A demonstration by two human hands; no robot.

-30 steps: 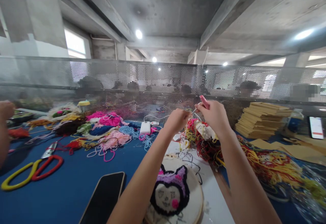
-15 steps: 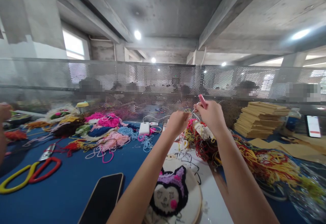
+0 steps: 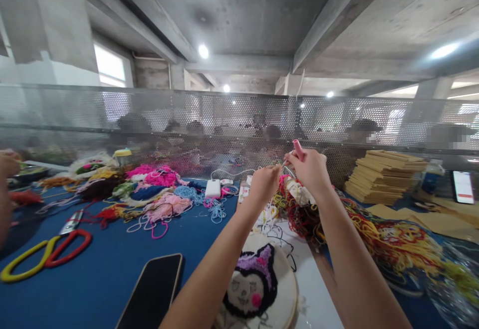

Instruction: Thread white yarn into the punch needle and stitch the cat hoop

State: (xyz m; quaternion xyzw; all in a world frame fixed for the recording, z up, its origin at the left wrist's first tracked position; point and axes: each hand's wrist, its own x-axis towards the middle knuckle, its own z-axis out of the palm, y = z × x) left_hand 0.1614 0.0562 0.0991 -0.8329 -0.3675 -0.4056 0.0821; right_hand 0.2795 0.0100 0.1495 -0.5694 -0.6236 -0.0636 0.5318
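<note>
My left hand [image 3: 265, 182] having dropped slightly since a moment ago, its fingers pinching white thread, my right hand [image 3: 309, 169] gripping the pink punch needle [image 3: 298, 149] just above its fingertips, embroidery hoop [image 3: 262, 289] lying well below both.

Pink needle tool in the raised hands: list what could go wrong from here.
1. The right hand holds the pink tool with the left hand close by; its tip could prick fingers.
2. Loose yarn below may snag the thread.
3. The forearms hover over the embroidery hoop and might knock it.
</note>
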